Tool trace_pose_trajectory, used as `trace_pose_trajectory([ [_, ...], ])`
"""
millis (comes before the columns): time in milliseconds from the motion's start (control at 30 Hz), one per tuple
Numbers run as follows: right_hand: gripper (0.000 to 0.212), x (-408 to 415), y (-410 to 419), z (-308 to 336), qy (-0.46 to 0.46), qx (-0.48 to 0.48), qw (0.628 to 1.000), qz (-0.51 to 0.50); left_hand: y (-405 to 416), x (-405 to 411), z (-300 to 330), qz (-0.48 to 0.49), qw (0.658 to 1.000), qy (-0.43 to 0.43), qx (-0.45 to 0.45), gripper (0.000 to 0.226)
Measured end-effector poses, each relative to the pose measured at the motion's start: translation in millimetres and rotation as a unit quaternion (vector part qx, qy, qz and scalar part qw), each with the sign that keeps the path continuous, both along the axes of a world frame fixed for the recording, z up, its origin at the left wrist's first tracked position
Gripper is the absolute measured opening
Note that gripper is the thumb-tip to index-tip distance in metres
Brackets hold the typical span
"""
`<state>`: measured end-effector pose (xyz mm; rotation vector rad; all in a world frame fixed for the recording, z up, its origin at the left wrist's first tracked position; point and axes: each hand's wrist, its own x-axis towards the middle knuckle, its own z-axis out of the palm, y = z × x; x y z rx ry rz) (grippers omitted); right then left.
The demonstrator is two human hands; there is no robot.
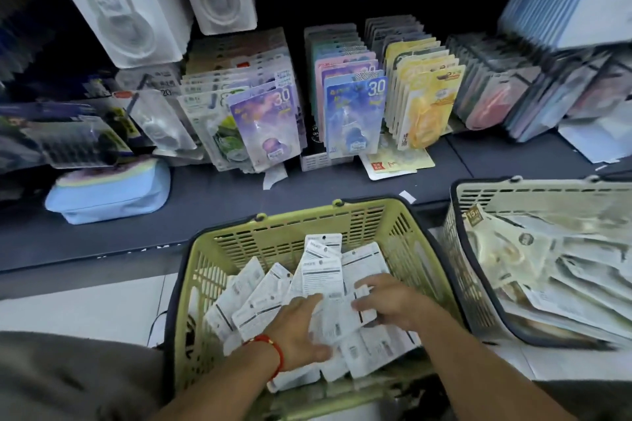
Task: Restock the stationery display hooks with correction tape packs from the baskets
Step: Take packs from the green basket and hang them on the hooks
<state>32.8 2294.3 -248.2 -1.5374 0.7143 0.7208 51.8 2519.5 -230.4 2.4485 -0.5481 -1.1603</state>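
Observation:
A green basket (342,215) in front of me holds several white correction tape packs (321,270), backs up. Both my hands are inside it. My left hand (301,328), with a red cord at the wrist, lies on the pile, thumb under a small stack of packs (333,321) and fingers on top. My right hand (393,304) holds the same stack from the right, fingers curled over its edge. Rows of hung packs (355,113) in purple, blue and yellow fill the display behind the basket.
A second, cream basket (533,195) with more packs stands at the right. A light blue pouch (109,195) lies on the dark shelf (222,195) at the left. Large white packs (119,10) hang above. A loose pack (393,161) lies flat on the shelf.

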Motion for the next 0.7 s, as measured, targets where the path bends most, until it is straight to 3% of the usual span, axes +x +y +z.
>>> trace_pose_trajectory([
  [100, 0.031, 4.5, -9.4, 16.1, -0.014, 0.135, 0.989, -0.057, -9.5, -5.4, 0.3, -0.037, 0.999, -0.008, -0.013, 0.1],
  [167, 0.022, 7.1, -6.8, 17.5, -0.019, 0.181, 0.979, -0.097, -10.8, -7.4, -0.4, -0.004, 0.998, -0.063, -0.018, 0.076],
  [200, 0.031, 10.1, -2.2, 16.3, -0.018, 0.182, 0.975, -0.128, -9.8, -6.0, 0.4, 0.037, 0.996, -0.078, -0.028, 0.067],
  [233, 0.041, 13.6, 4.0, 12.1, -0.015, 0.153, 0.976, -0.153, -7.7, -3.0, 2.4, 0.09, 0.992, -0.077, -0.038, 0.063],
  [300, 0.045, 16.8, 19.7, -1.1, -0.019, 0.001, 0.989, -0.148, 0.0, 3.4, 6.7, 0.215, 0.973, -0.046, -0.071, 0.06],
  [367, 0.05, 16.3, 37.3, -12.5, -0.015, -0.166, 0.986, -0.03, 9.3, 8.2, 10.4, 0.324, 0.94, -0.006, -0.107, 0.055],
  [400, 0.05, 15.1, 46.4, -16.1, -0.021, -0.203, 0.979, 0.027, 13.9, 8.8, 12.6, 0.36, 0.925, 0.02, -0.119, 0.054],
  [500, 0.035, 10.0, 66.4, -21.4, -0.043, -0.233, 0.969, 0.075, 25.1, 7.5, 20.1, 0.44, 0.88, 0.094, -0.151, 0.057],
  [700, 0.02, -0.4, 84.3, -0.8, -0.101, -0.173, 0.978, -0.053, 32.9, -1.0, 25.6, 0.471, 0.851, 0.135, -0.187, 0.044],
])
